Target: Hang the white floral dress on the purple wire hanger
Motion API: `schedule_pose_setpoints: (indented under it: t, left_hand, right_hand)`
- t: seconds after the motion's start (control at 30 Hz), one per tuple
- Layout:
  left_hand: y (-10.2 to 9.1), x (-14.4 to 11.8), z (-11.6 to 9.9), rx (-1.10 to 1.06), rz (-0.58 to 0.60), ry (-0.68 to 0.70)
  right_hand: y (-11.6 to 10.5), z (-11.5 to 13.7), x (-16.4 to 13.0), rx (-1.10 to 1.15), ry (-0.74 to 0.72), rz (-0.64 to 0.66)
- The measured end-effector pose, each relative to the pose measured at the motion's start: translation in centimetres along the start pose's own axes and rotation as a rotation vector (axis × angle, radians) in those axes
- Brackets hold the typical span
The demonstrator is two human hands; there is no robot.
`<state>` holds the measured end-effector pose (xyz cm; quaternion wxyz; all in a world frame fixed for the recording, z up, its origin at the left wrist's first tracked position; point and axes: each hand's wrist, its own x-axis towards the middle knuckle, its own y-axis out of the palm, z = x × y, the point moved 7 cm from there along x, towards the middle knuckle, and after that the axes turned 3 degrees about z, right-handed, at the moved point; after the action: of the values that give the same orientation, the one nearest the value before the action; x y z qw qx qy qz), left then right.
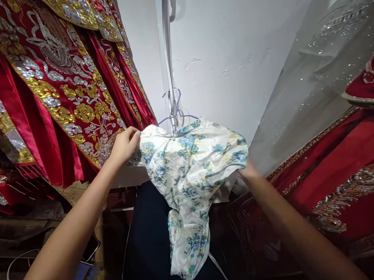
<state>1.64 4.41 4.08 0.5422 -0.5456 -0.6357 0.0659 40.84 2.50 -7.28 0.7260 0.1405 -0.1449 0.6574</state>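
A white short-sleeved garment (189, 174) with blue, green and yellow flowers hangs crumpled in front of me, its lower part narrow and bunched. Behind its neckline shows a thin purple wire hanger (178, 108), near a white vertical rail (168, 51). My left hand (126, 144) is closed at the garment's left shoulder, thumb and fingers pinching the edge. At the opposite sleeve is my right hand (249, 170), slightly blurred. Its fingers are hidden in or behind the sleeve, which is spread out to the right. A thin white strip (219, 269) dangles near the hem.
Red garments (82, 92) with gold and silver embroidery hang at the left. On the right are a sheer sparkling cloth (317, 69) and red embroidered fabric (348, 179). A scuffed white wall (225, 46) stands behind. Dark cloth (146, 242) lies below; a phone-like device (83, 277) is at lower left.
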Motion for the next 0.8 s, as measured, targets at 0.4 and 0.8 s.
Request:
schedule_pose_setpoints:
  t: [0.4,0.8]
  left_hand:
    - [-1.7,2.2,-4.2,-0.179,-0.177,0.178]
    - [3.1,-1.5,-7.0,-0.688,0.156,0.145]
  right_hand:
    - [-3.0,10.7,-1.6,0.500,-0.151,-0.559]
    - [11.0,13.7,-12.4,-0.396,-0.506,0.808]
